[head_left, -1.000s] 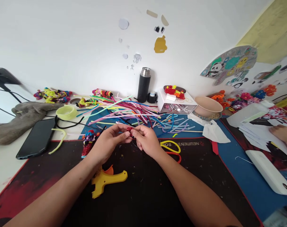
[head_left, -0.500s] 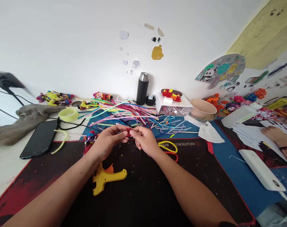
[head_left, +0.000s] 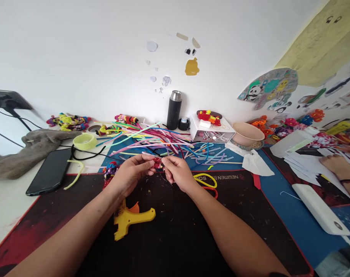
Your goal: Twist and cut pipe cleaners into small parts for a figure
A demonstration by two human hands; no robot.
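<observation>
Between my two hands is a small coil of glittery red pipe cleaner [head_left: 157, 163]. My left hand [head_left: 134, 169] pinches its left side between thumb and fingers. From the other side, my right hand [head_left: 176, 172] has thumb and forefinger closed at its right edge, with the other fingers curled under. A thin dark strand hangs below the hands. Beside my left wrist lies a figure of blue, purple and red pipe cleaners [head_left: 110, 169], partly hidden by the arm. A yellow glue gun-like tool [head_left: 133, 220] with an orange part rests on the black mat below my left hand.
Loose colourful pipe cleaners [head_left: 160, 140] spread behind my hands. A black flask [head_left: 174, 111] stands by the wall near a white box [head_left: 196, 129]. Yellow-handled scissors [head_left: 206, 180] lie right of my hand, a phone [head_left: 49, 171] left. Another person's hand [head_left: 335, 163] rests on papers at right.
More of the red coil shows as my right thumb and fingers have shifted slightly right. My left hand keeps its pinch. At far right, more of the other person's hands has come into view.
</observation>
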